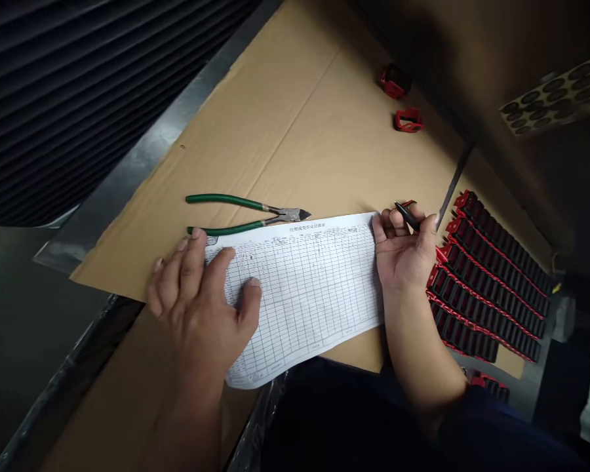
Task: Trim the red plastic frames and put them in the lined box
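A printed form sheet (pixel 309 295) with a grid of rows and a few handwritten entries lies near the front of the cardboard. My left hand (pixel 201 298) rests on the sheet's left part, fingers spread. At the sheet's right edge, my right hand (pixel 406 252) is closed around a black pen (pixel 407 215), palm turned up. Just beyond the sheet's top edge lie cutting pliers (pixel 233 202) with green handles, jaws pointing right. One handle runs close to the paper and my left fingertips.
Cardboard (pixel 305 131) covers the metal-edged table (pixel 147 131). Two red-and-black parts (pixel 408 120) sit at the far side. Rows of similar red-and-black parts (pixel 491 275) stand at the right. A sheet with dark round spots (pixel 555 95) is at upper right. Dark ribbed bellows (pixel 78 85) fill the upper left.
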